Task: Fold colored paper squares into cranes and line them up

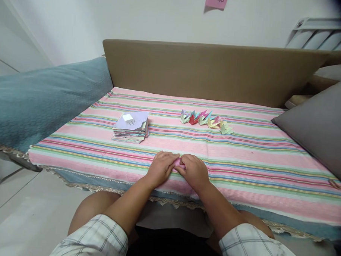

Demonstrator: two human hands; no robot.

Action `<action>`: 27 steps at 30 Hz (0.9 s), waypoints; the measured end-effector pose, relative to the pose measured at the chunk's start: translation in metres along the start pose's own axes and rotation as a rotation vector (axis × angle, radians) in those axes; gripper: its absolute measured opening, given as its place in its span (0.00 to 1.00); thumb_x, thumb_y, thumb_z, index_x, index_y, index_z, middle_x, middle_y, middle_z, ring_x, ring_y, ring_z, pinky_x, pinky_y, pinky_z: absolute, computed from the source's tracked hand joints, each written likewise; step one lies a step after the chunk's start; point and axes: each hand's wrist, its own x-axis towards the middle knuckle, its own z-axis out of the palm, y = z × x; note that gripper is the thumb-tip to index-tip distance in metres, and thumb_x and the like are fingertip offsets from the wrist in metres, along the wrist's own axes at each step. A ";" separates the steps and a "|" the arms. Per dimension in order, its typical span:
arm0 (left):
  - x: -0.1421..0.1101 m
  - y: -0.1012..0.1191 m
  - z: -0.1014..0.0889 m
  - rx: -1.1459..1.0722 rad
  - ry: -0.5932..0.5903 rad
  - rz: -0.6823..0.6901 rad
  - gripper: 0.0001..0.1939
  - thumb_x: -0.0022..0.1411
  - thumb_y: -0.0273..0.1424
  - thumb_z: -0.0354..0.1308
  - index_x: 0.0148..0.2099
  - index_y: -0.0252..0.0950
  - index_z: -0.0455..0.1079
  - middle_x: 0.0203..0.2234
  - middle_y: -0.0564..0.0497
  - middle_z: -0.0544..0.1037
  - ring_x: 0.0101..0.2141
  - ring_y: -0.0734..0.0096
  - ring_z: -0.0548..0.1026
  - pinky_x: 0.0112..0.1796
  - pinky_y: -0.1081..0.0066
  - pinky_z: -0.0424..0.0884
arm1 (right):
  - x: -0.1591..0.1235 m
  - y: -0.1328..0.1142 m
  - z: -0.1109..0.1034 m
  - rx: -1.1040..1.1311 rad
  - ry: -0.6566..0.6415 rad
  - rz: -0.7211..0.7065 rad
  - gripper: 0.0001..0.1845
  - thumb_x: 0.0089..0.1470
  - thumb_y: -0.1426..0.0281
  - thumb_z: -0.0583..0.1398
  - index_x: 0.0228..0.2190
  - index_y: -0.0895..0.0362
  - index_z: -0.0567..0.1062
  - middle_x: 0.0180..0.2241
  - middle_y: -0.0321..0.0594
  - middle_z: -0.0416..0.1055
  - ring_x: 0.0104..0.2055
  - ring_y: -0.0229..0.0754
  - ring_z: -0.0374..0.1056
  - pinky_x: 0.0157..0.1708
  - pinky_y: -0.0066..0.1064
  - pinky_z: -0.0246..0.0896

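Close together near the front edge of the striped cloth, both my hands hold one small piece of pink folded paper [179, 163]. My left hand [162, 165] grips its left side with the fingers bent round it. On the other side, my right hand [195, 170] pinches it between thumb and curled fingers. Most of the paper is hidden by my fingers. Beyond my hands, several folded paper cranes [202, 119] in red, pink, blue, yellow and pale green stand in a group. Left of them lies a stack of square paper sheets [131, 133], a lilac one on top.
A white plug adapter [128, 119] sits on the paper stack. The striped cloth [242, 153] covers the seat, with a brown backrest [203, 71] behind it. A grey cushion [318, 122] leans at right, and a blue-covered armrest [48, 97] rises at left.
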 end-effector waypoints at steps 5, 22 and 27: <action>-0.001 0.002 0.001 0.002 -0.032 -0.045 0.20 0.60 0.29 0.54 0.55 0.39 0.63 0.44 0.47 0.76 0.43 0.64 0.71 0.48 0.60 0.63 | -0.002 0.012 -0.006 0.233 -0.061 -0.024 0.07 0.53 0.65 0.58 0.29 0.54 0.73 0.38 0.40 0.72 0.40 0.42 0.66 0.40 0.32 0.57; -0.004 0.002 0.006 0.190 -0.030 0.076 0.11 0.59 0.29 0.56 0.36 0.51 0.77 0.54 0.52 0.68 0.52 0.57 0.63 0.50 0.53 0.58 | -0.005 0.033 -0.007 0.227 -0.112 0.050 0.08 0.49 0.71 0.58 0.25 0.54 0.78 0.44 0.43 0.71 0.47 0.45 0.67 0.46 0.37 0.60; -0.005 0.003 0.007 0.209 -0.049 0.060 0.10 0.59 0.30 0.56 0.36 0.52 0.77 0.55 0.54 0.68 0.53 0.57 0.62 0.52 0.51 0.55 | -0.008 0.031 -0.009 0.208 -0.093 0.051 0.04 0.48 0.70 0.60 0.24 0.55 0.76 0.46 0.44 0.71 0.47 0.46 0.66 0.46 0.38 0.60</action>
